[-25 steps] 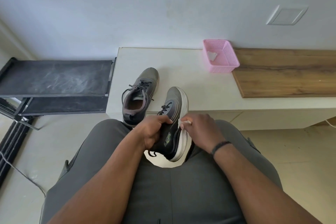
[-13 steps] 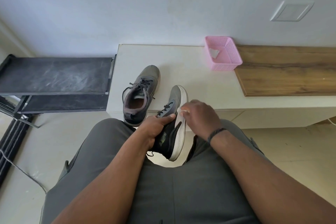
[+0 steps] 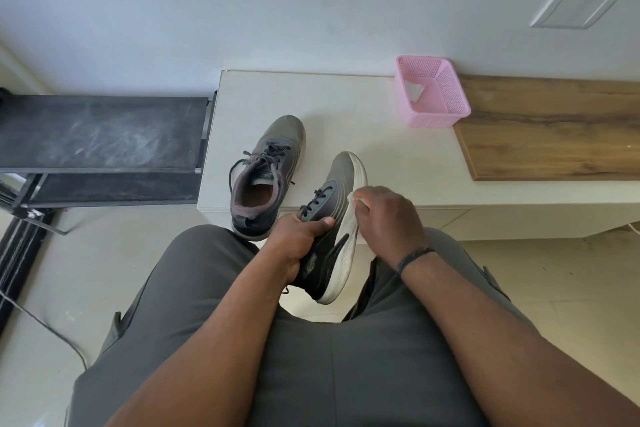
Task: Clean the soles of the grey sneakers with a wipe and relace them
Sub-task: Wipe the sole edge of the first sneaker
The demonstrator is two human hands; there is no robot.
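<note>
I sit facing a low white bench (image 3: 346, 104) with one grey sneaker (image 3: 332, 218) held over my lap, just past the bench's near edge, turned on its side so the white sole faces right. My left hand (image 3: 298, 239) grips it around the middle of the upper, thumb lying across the side just below the laces, fingers wrapped out of sight beneath. My right hand (image 3: 388, 218) is curled around a white wipe (image 3: 351, 206), pressing it against the edge of the sole about midway along the shoe. The second sneaker (image 3: 265, 177) stands upright on the bench near its front left corner, heel toward me and just overhanging the near edge, laces threaded but loose. A pink mesh basket (image 3: 446, 94) sits toward the back edge of the bench, beside a wooden board (image 3: 554, 128), with a crumpled white scrap inside. The sneaker looks light, with a soft fabric upper that would give under a squeeze, so I judge the firm collar and midfoot the best places to hold it. The foam sole looks stiff enough to push the wipe against. The wipe itself seems thin and limp, likely to bunch unless I keep it folded under my fingertips.
</note>
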